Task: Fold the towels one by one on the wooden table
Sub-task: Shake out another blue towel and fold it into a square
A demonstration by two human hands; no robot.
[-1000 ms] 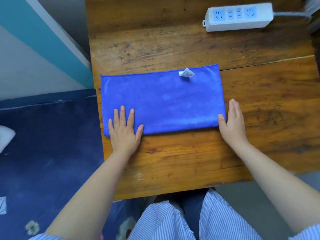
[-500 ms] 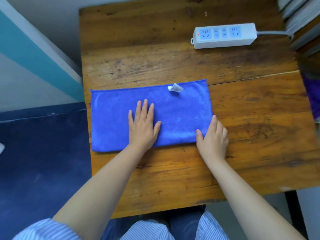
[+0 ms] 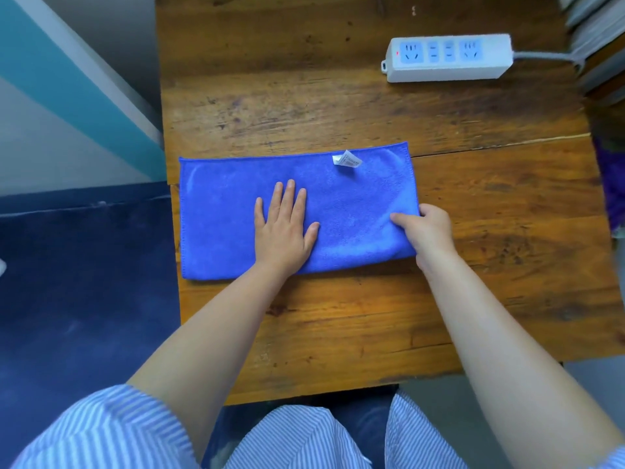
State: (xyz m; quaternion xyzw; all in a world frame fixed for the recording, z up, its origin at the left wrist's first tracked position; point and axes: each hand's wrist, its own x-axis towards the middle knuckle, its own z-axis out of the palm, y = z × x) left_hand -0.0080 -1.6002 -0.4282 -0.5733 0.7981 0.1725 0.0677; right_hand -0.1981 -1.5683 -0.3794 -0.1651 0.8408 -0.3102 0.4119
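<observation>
On the wooden table [image 3: 355, 316] in front of me, a blue towel [image 3: 230, 211] lies folded into a long strip, its length running left to right across the left and middle of the tabletop. My left hand [image 3: 284, 228] presses flat on the towel near its middle, fingers straight and slightly spread, gripping nothing. My right hand [image 3: 427, 231] is at the towel's right short edge: the thumb lies on top of the cloth and the fingers curl round the edge, so I have that end pinched between them. A small white label [image 3: 346, 160] sticks up from the towel's far long edge, right of centre. A white power strip [image 3: 448, 59] sits well apart at the far right of the table, its grey cable [image 3: 541, 56] leading off toward the right. Below the table's near edge, my blue-and-white striped shirt [image 3: 111, 431] fills the bottom of the view, and a dark blue floor [image 3: 84, 282] lies to the left.
</observation>
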